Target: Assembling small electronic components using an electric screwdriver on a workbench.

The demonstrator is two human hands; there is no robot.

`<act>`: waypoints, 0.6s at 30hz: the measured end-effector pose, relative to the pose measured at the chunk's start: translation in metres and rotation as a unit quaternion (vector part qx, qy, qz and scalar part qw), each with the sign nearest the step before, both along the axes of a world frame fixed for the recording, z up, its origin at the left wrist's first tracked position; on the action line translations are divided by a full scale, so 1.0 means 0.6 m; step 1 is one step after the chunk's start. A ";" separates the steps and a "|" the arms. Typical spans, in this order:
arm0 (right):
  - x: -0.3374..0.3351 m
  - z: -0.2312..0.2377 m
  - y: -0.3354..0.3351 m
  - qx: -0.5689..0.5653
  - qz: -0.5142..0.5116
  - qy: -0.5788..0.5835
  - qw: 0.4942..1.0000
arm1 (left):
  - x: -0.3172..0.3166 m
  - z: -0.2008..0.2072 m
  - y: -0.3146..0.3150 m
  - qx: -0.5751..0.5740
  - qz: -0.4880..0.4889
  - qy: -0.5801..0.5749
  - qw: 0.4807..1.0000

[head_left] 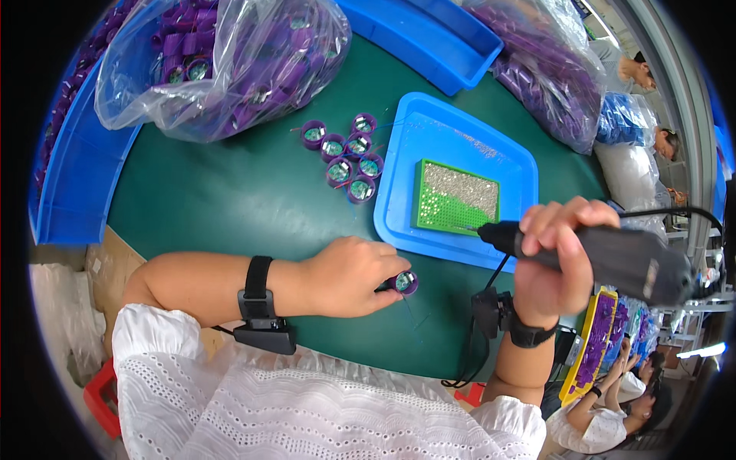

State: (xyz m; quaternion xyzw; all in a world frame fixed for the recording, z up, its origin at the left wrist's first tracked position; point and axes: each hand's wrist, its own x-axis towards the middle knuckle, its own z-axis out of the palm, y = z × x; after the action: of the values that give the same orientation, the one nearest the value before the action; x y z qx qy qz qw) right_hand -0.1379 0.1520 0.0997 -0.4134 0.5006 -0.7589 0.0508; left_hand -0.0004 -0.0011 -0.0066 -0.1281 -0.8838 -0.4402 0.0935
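Near the table's front edge my left hand grips a short purple cylinder with a green circuit board inside and thin wires trailing from it. My right hand is wrapped round a black electric screwdriver with a cord at its rear. The driver's tip points left, at the lower right edge of a green perforated screw tray. Small silvery screws cover much of that tray, which sits in a shallow blue tub. Left of the tub stand several more purple cylinders with boards inside.
A clear bag of purple parts lies at the back left, beside a long blue bin. Another blue bin is at the back, with a second bag right of it. Other people sit at the right.
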 end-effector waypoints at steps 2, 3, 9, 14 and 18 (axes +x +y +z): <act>0.032 0.017 0.008 0.023 0.015 -0.029 0.999 | -0.001 -0.001 -0.001 -0.007 0.000 0.005 1.000; 0.044 0.021 0.014 0.031 0.021 -0.032 0.999 | -0.004 0.002 -0.001 -0.011 -0.004 0.001 1.000; 0.089 0.008 0.024 0.083 0.096 -0.061 0.990 | -0.003 0.012 -0.001 0.005 -0.012 -0.051 0.999; 0.077 -0.022 0.026 0.100 0.155 0.007 0.983 | -0.003 0.012 0.002 0.001 -0.012 -0.038 0.999; 0.085 -0.031 0.023 0.111 0.149 0.003 0.982 | 0.000 0.003 0.000 -0.013 -0.010 -0.005 1.000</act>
State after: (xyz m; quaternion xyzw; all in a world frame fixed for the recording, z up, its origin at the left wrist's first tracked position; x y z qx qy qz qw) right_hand -0.0871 0.1656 0.0811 -0.4777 0.5145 -0.6811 0.2077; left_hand -0.0005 -0.0010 -0.0050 -0.1358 -0.8885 -0.4304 0.0828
